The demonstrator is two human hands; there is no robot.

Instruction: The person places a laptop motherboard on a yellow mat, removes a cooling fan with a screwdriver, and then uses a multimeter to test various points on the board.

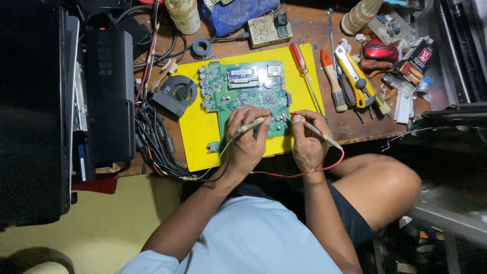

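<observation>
Both forearms reached forward from the person's lap to the near edge of the workbench, wrists bent down over the work. The left hand was curled closed around a pale test probe, pinched pen-fashion between thumb and fingers, its tip angled right onto the circuit board. The right hand was likewise closed on a red-tipped probe, held slanting, its point directed left toward the board's near right corner. A red lead looped from this probe under the wrist; a thin pale lead trailed from the other.

The board was green, roughly rectangular with a notch at its near left, studded with small chips, ports along its left edge and a silvery memory slot toward the far side. It lay flat on a yellow mat in the middle of the workbench, near the front edge. A black fan sat at the mat's left edge, a red-handled screwdriver along its right edge.
</observation>
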